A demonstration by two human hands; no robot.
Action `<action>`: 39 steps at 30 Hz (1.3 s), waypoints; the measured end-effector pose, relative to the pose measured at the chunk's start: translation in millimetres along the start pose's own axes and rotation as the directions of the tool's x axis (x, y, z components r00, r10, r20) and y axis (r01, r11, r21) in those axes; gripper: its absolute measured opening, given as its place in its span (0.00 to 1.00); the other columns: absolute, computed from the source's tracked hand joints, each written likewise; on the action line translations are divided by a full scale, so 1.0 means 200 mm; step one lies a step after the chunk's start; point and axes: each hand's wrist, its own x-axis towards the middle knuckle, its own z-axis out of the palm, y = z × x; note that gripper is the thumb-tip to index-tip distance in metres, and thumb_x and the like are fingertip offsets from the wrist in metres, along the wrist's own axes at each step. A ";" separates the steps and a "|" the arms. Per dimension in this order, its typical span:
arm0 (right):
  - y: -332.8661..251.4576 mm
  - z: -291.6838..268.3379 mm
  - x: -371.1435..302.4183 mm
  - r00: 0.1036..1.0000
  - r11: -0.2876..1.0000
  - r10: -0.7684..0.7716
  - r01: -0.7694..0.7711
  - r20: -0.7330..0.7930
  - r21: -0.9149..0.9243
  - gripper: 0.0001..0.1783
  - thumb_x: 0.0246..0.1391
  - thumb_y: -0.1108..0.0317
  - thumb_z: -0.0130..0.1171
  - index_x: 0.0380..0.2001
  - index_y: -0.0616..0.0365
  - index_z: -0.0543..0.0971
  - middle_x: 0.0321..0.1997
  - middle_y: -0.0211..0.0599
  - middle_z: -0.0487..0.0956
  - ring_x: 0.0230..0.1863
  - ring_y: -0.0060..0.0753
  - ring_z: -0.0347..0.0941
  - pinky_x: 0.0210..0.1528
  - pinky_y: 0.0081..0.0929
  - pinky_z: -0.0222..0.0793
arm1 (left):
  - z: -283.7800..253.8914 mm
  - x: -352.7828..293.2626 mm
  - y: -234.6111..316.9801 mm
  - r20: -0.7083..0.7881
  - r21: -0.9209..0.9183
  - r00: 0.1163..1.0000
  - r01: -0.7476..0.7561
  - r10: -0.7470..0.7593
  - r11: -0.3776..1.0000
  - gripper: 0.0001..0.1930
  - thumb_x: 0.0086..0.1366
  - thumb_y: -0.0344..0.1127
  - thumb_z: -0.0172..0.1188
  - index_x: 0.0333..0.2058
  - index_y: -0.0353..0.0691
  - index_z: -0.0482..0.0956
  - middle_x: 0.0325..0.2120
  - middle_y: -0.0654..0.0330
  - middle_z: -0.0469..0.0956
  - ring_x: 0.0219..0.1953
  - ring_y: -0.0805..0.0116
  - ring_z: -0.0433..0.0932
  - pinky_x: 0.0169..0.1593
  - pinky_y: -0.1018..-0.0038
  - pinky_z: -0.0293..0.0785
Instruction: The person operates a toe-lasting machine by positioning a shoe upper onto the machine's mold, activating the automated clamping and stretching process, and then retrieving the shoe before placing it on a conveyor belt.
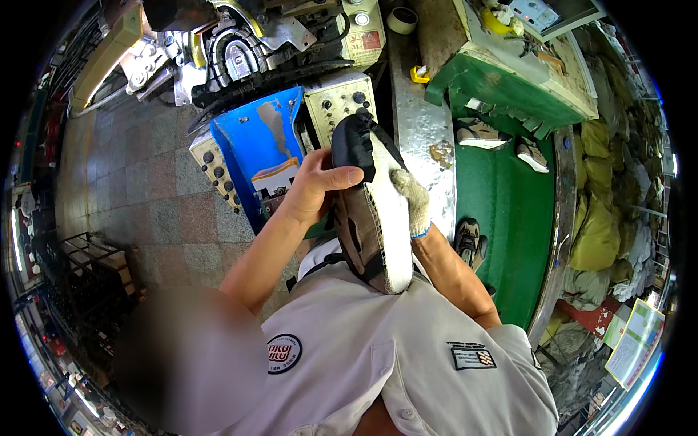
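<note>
Held in front of my chest is a brown and black shoe upper (358,231), its white sole side (390,218) turned to the right and up. Stitching runs along the edge where brown meets white, and dark gathered material covers the far end. My bare left hand (314,187) grips it from the left, thumb pressed over the black part. On the other side, my right hand (412,201) in a knitted glove wraps the white side; some of its fingers are hidden behind the upper. The near end rests close to or against my shirt; I cannot tell which.
A machine with a curved metal head (240,59) stands far left, above a blue tray (270,123) and a knobbed control panel (339,104). To the right are a metal ledge (429,127) and a green bench (512,211) carrying several shoes (481,134). Cloth bundles (598,211) hang beyond.
</note>
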 end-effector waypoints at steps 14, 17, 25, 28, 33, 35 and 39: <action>-0.03 0.04 -0.06 0.990 0.990 -0.105 0.095 -0.095 -0.101 0.33 0.57 0.61 0.60 0.63 0.66 0.69 0.54 0.50 0.80 0.50 0.41 0.81 0.54 0.36 0.78 | 0.25 -0.04 -0.01 -0.111 0.044 0.980 -0.160 0.164 0.986 0.25 0.61 0.38 0.68 0.53 0.33 0.74 0.39 0.64 0.79 0.39 0.77 0.77 0.46 0.77 0.73; -0.06 0.07 -0.08 0.976 0.966 -0.196 0.176 -0.091 -0.189 0.37 0.54 0.60 0.62 0.64 0.67 0.68 0.56 0.52 0.79 0.52 0.43 0.80 0.57 0.37 0.76 | 0.30 -0.06 0.01 -0.084 0.164 0.976 -0.187 0.202 0.969 0.25 0.62 0.40 0.66 0.54 0.33 0.73 0.39 0.65 0.78 0.40 0.78 0.73 0.46 0.77 0.71; -0.08 0.02 -0.13 0.971 0.960 -0.217 0.196 -0.095 -0.198 0.34 0.55 0.65 0.60 0.63 0.67 0.69 0.56 0.52 0.79 0.52 0.44 0.80 0.57 0.38 0.77 | 0.37 -0.05 -0.02 -0.131 0.325 0.943 -0.252 0.307 0.912 0.28 0.61 0.40 0.66 0.55 0.31 0.72 0.39 0.61 0.78 0.40 0.74 0.73 0.46 0.75 0.72; -0.09 -0.01 -0.14 0.977 0.960 -0.212 0.209 0.003 -0.189 0.28 0.60 0.65 0.54 0.62 0.68 0.70 0.57 0.53 0.78 0.55 0.45 0.78 0.61 0.40 0.74 | 0.40 -0.05 -0.02 -0.163 0.335 0.940 -0.232 0.299 0.913 0.29 0.60 0.40 0.68 0.56 0.31 0.71 0.40 0.59 0.78 0.40 0.74 0.73 0.46 0.75 0.72; -0.07 -0.13 -0.16 0.978 0.964 -0.209 0.206 0.001 -0.171 0.25 0.63 0.66 0.52 0.60 0.68 0.71 0.56 0.53 0.78 0.55 0.47 0.78 0.61 0.41 0.74 | 0.41 -0.06 -0.03 -0.165 0.441 0.947 -0.180 0.277 0.879 0.34 0.59 0.40 0.71 0.59 0.30 0.68 0.44 0.59 0.78 0.45 0.71 0.75 0.50 0.74 0.73; -0.08 -0.19 -0.17 0.983 0.970 -0.179 0.171 -0.030 -0.176 0.27 0.61 0.67 0.53 0.61 0.68 0.70 0.56 0.54 0.78 0.55 0.48 0.78 0.61 0.41 0.74 | 0.42 -0.08 -0.05 -0.117 0.383 0.948 -0.233 0.297 0.894 0.37 0.58 0.40 0.73 0.61 0.30 0.66 0.47 0.58 0.78 0.50 0.70 0.75 0.55 0.73 0.71; -0.13 -0.03 -0.17 0.976 0.952 -0.215 0.203 -0.029 -0.228 0.34 0.56 0.67 0.57 0.65 0.69 0.67 0.57 0.54 0.78 0.55 0.49 0.78 0.62 0.41 0.73 | 0.36 -0.08 -0.06 0.075 0.113 0.959 -0.281 0.273 0.953 0.44 0.57 0.42 0.75 0.66 0.31 0.62 0.54 0.56 0.75 0.58 0.69 0.71 0.63 0.72 0.65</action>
